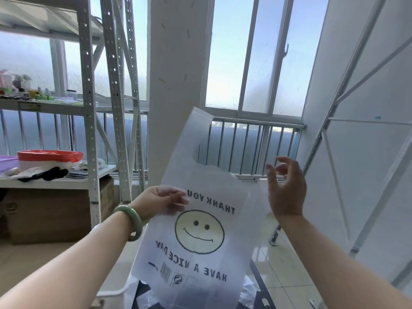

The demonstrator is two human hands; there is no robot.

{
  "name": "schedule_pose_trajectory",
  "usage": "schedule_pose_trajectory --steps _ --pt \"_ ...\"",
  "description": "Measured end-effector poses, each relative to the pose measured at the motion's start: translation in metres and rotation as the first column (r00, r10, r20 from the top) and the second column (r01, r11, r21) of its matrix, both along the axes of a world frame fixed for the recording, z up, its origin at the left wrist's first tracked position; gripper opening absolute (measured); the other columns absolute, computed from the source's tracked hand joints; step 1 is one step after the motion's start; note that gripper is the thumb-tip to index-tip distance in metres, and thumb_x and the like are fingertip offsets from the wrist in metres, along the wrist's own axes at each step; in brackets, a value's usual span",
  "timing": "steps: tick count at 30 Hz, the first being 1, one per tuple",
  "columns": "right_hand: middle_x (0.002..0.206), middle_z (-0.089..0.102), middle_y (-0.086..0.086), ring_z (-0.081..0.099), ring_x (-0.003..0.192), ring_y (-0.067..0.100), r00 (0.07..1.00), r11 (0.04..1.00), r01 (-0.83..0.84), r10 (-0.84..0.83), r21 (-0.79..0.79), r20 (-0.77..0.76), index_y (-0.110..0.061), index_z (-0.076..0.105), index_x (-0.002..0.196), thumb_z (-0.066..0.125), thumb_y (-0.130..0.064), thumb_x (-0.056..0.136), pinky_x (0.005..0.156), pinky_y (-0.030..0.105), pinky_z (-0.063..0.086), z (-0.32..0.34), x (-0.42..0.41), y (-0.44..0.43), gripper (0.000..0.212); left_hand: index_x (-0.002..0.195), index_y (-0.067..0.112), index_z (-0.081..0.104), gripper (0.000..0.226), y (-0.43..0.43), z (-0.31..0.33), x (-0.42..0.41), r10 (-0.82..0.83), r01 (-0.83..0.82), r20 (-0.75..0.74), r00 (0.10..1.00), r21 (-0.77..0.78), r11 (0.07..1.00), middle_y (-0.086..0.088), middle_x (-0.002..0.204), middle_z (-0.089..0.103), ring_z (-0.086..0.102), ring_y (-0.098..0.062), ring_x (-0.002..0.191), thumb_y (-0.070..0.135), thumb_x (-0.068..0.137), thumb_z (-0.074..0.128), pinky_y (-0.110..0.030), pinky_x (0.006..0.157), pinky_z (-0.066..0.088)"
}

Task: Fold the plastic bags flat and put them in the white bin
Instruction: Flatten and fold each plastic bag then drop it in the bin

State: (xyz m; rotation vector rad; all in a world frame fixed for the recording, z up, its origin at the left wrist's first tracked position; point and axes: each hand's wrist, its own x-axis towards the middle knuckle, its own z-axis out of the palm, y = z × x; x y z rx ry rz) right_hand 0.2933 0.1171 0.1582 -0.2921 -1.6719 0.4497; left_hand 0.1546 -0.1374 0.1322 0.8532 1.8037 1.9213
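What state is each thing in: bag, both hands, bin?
plastic bag: unfolded, held up in the air, print reads mirrored.
left hand: fingers pinch the bag's side edge.
right hand: open, holds nothing, beside the bag.
white bin: below the bag, inside mostly hidden.

We see a white perforated-metal shelf rack [89,130] at left. Its lower white shelf board [55,182] carries an orange-red plastic tray [50,155], a purple tray [6,160], a black cloth-like item [44,175] and flat grey sheets [78,174]. The upper board [51,107] holds small colourful objects, too small for us to identify. Brown cardboard boxes [49,215] sit beneath. A white plastic bin [113,288] shows at the bottom edge; what it rests on we cannot tell.
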Motion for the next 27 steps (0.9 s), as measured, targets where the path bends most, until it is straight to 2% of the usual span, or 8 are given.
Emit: schedule_pose_trajectory --steps 2,3,6,8,10,13,17,27 --pt "0.107 0.061 0.008 0.058 0.099 0.025 0.995 0.921 -0.026 0.061 -0.389 0.078 -0.01 0.049 0.126 0.046 -0.07 0.073 0.083 0.031 0.041 -0.008 0.003 0.004 0.08 0.09 0.007 0.069 0.014 -0.004 -0.001 -0.004 0.024 -0.027 0.059 0.998 0.051 0.998 -0.008 0.079 0.074 0.069 -0.015 0.065 0.012 0.08 0.062 -0.023 0.06 0.057" --pt "0.116 0.061 0.01 0.057 0.107 0.027 0.965 0.818 -0.123 0.231 -0.561 0.125 -0.012 0.045 0.131 0.047 -0.076 0.068 0.085 0.032 0.041 -0.013 0.004 0.004 0.09 0.093 0.006 0.069 0.018 -0.006 -0.001 -0.005 0.019 -0.025 0.087 0.996 0.076 0.997 -0.008 0.08 0.074 0.069 -0.015 0.066 0.014 0.077 0.063 -0.023 0.059 0.056" --pt "0.113 0.068 0.015 0.064 0.106 0.03 0.62 0.292 -0.441 0.783 -0.849 -0.052 -0.014 0.05 0.127 0.056 -0.078 0.065 0.089 0.039 0.05 -0.031 0.007 -0.002 0.089 0.096 0.005 0.067 0.027 -0.007 -0.002 -0.006 -0.004 -0.017 0.153 0.988 0.133 0.991 -0.009 0.083 0.074 0.069 -0.016 0.067 0.016 0.072 0.063 -0.024 0.058 0.056" --pt "0.108 0.07 0.016 0.068 0.1 0.027 0.467 0.147 -0.484 0.877 -0.863 -0.113 -0.01 0.056 0.12 0.076 -0.066 0.055 0.084 0.034 0.056 -0.04 0.007 -0.007 0.088 0.096 0.005 0.067 0.027 -0.005 -0.003 -0.004 -0.015 -0.011 0.173 0.985 0.149 0.989 -0.009 0.082 0.074 0.069 -0.016 0.067 0.015 0.072 0.063 -0.025 0.06 0.057" --pt "0.105 0.07 0.019 0.07 0.092 0.026 0.441 0.133 -0.507 0.889 -0.851 -0.124 -0.004 0.059 0.116 0.092 -0.041 0.044 0.079 0.031 0.058 -0.045 0.004 -0.01 0.088 0.096 0.005 0.068 0.027 -0.005 -0.005 -0.003 -0.021 -0.006 0.183 0.983 0.143 0.99 -0.009 0.082 0.073 0.069 -0.017 0.068 0.016 0.072 0.063 -0.026 0.062 0.056" --pt "0.089 0.072 0.019 0.071 0.075 0.022 0.499 0.178 -0.505 0.859 -0.845 -0.117 0.001 0.065 0.104 0.08 -0.012 0.058 0.075 0.029 0.059 -0.043 0.003 -0.013 0.05 0.099 0.005 0.067 0.026 -0.006 -0.007 -0.005 -0.006 -0.021 0.209 0.978 0.127 0.992 -0.009 0.084 0.074 0.069 -0.018 0.07 0.016 0.076 0.061 -0.026 0.063 0.057" --pt "0.077 0.072 0.015 0.07 0.065 0.019 0.548 0.197 -0.503 0.825 -0.842 -0.135 -0.001 0.066 0.093 0.076 -0.009 0.057 0.069 0.027 0.06 -0.04 0.002 -0.008 0.039 0.101 0.002 0.065 0.017 -0.009 -0.011 -0.012 0.06 -0.089 0.277 0.959 0.095 0.991 -0.01 0.082 0.074 0.071 -0.018 0.066 0.009 0.086 0.058 -0.024 0.056 0.058" --pt "0.068 0.067 0.009 0.067 0.057 0.014 0.638 0.275 -0.404 0.768 -0.872 -0.052 -0.002 0.066 0.09 0.059 0.003 0.087 0.06 0.024 0.059 -0.049 -0.006 0.01 0.01 0.092 0.006 0.067 0.008 -0.007 -0.022 -0.024 0.249 -0.25 0.225 0.942 -0.026 0.968 -0.002 0.068 0.072 0.067 -0.009 0.054 0.012 0.087 0.062 -0.017 0.05 0.053"
